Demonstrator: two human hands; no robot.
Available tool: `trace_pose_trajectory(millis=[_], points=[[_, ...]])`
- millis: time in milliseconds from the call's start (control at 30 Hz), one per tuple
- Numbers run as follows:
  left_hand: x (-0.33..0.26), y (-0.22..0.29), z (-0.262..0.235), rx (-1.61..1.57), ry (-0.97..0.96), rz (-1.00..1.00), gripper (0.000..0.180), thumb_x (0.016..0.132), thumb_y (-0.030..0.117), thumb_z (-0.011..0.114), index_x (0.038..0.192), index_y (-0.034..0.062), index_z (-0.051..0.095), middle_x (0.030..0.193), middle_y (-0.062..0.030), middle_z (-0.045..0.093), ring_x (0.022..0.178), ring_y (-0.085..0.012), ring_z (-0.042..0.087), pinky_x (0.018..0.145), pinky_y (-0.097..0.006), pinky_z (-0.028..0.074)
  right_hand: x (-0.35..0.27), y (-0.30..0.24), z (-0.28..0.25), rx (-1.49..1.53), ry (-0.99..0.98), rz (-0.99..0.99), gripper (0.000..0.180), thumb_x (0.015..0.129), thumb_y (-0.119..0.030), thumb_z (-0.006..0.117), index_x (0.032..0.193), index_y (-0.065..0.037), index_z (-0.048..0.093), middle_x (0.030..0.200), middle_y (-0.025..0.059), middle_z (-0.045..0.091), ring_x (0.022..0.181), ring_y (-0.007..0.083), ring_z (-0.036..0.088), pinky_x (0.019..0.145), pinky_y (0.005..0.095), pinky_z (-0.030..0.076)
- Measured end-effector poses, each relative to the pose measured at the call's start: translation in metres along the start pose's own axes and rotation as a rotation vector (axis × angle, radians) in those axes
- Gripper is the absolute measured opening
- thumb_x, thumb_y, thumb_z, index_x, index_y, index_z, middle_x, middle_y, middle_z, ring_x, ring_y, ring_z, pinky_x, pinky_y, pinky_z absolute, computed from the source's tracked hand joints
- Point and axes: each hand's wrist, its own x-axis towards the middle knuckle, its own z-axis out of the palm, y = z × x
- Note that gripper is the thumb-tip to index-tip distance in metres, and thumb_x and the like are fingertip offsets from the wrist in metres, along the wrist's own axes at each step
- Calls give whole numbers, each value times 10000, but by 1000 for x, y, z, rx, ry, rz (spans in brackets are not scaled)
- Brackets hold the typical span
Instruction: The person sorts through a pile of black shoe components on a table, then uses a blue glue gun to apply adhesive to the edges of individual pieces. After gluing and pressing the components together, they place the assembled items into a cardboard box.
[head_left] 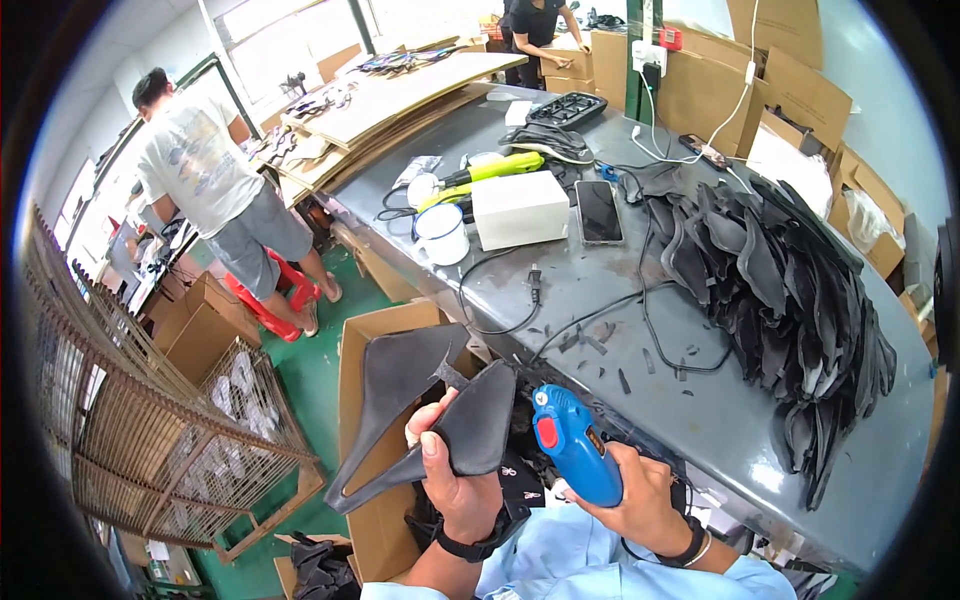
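Observation:
My left hand (455, 490) is closed on a black molded foam piece (480, 425), holding it up over the cardboard box (355, 385) at the table's near edge. The piece has two wide wings that narrow and join at a pointed end on the lower left. A small dark strip sticks up between the wings by my fingertips. In my right hand (640, 500) is a blue handheld electric cutter (575, 445) with a red button, its small metal head pointing up and left. The cutter's head is close to the right wing but apart from it.
Piled black foam pieces (770, 280) cover the grey table's right side. Dark scraps (590, 340) and loose cords lie nearer. Beyond are a white box (520, 210), a mug (440, 235) and a phone (600, 212). A wire cage (180, 430) and a person (210, 180) are at left.

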Motion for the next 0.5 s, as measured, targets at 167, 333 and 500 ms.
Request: trace_pose_trajectory(millis=[167,333,500], points=[[2,2,-7,63,-12,42,351,916,334,526,1122,56,465,1143,-178,548,1088,-264,538,981,-400,414,3,-2,-1,17,-75,-9,615,648,-263,845,1042,38,482,690,133,623,577,262,648,526,324,511],[16,18,-18,171,-111,75,337,865,277,591,1041,-2,518,1074,-227,593,1017,-295,593,940,-399,449,0,2,-5,-3,-112,-28,606,647,-255,845,1039,39,489,707,137,629,580,264,649,528,316,509],[40,59,-9,231,-189,-256,268,798,129,597,990,-46,532,1018,-250,618,990,-305,617,904,-396,481,-5,5,-4,-31,-114,-82,609,630,-236,848,1044,37,494,713,139,629,584,279,642,528,332,504]])
